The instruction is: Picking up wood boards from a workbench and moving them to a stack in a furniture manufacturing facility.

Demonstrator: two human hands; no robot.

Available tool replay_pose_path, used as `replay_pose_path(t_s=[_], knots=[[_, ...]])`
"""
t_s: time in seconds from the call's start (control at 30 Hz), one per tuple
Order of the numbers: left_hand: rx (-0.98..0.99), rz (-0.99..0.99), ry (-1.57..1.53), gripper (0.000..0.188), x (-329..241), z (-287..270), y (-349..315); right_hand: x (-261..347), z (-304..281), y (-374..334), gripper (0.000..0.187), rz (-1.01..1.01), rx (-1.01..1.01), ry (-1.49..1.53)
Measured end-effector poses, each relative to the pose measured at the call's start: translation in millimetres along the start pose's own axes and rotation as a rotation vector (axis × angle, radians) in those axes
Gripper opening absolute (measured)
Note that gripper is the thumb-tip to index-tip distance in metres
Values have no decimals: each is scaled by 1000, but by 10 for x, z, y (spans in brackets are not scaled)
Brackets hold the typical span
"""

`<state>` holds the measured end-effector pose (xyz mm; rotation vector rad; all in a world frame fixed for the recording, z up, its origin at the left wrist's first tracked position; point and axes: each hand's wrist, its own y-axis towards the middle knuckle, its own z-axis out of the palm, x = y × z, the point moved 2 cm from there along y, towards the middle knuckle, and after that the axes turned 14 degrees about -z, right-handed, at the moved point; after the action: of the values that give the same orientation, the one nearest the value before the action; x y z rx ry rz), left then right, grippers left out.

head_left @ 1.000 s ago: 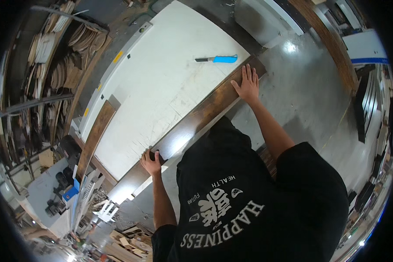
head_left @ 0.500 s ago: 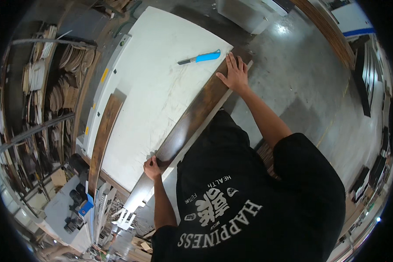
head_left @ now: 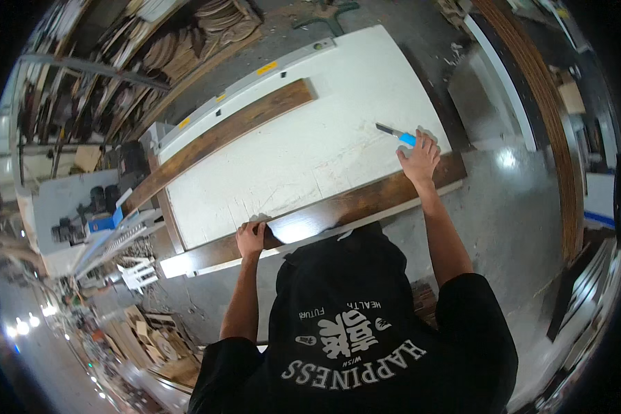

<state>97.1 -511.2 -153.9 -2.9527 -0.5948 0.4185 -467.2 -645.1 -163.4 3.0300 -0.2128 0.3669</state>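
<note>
A long dark-brown wood plank (head_left: 366, 200) lies along the near edge of the white-topped table (head_left: 338, 138). My left hand (head_left: 250, 239) is on it left of the middle, fingers curled at its far edge. Near the table's right end, my right hand (head_left: 421, 162) reaches past the plank, fingers apart over the blue handle of a utility knife (head_left: 406, 139). The knife lies on the white top, its dark blade pointing to the far left; the hand hides part of the handle.
A second brown plank (head_left: 228, 141) lies toward the table's far side, overhanging its left end. Beyond it runs a long grey spirit level (head_left: 238, 93). Shelves of wood offcuts (head_left: 152, 62) stand far left. Stacked brown boards (head_left: 555, 124) are at the right.
My right hand has left the plank's right end and moved over the knife handle. The left hand stays on the plank. The whole view has turned clockwise.
</note>
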Motion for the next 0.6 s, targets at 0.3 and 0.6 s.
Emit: replay_pose_path(t_s=[0.3, 0.6], knots=[[-69, -106, -452, 22, -743, -276, -575, 206, 428, 359, 34, -354, 19, 100], [61, -401, -1079, 37, -122, -70, 358, 1081, 75, -454, 30, 424, 81, 1565]])
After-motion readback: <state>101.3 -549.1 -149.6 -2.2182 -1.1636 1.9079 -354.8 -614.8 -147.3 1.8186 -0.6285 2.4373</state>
